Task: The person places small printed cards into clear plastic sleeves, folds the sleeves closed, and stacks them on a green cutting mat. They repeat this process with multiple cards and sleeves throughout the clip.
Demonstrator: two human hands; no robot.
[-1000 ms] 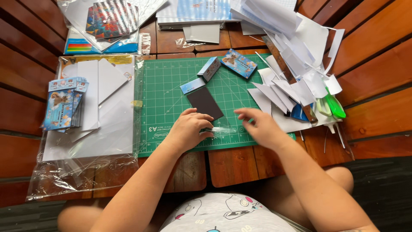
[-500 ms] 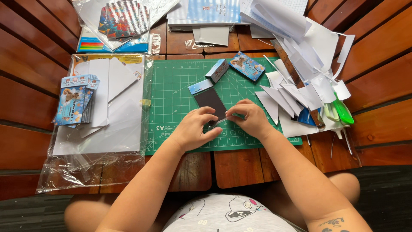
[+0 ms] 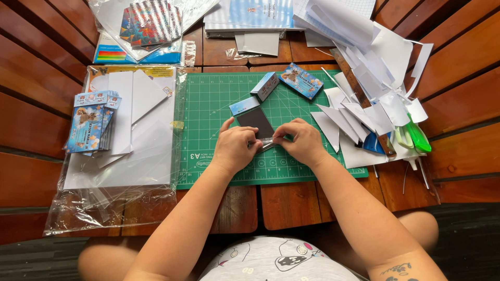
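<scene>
A dark rectangular card (image 3: 255,122) with a light blue end lies tilted on the green cutting mat (image 3: 208,104). My left hand (image 3: 234,147) and my right hand (image 3: 301,141) meet at the card's near edge. Between their fingertips they pinch a small clear strip (image 3: 266,141), which looks like tape or film. A small blue printed box (image 3: 265,86) and a blue printed card (image 3: 300,80) lie farther back on the mat.
A stack of blue printed cards (image 3: 89,122) sits on white sheets in a clear plastic sleeve (image 3: 120,171) at the left. White paper scraps (image 3: 364,99), a wooden ruler (image 3: 359,88) and green-handled tools (image 3: 414,136) crowd the right. Coloured paper packs (image 3: 140,31) lie at the back.
My right hand came in from the right to meet my left hand at the card's near edge. Both hands now pinch the clear strip together.
</scene>
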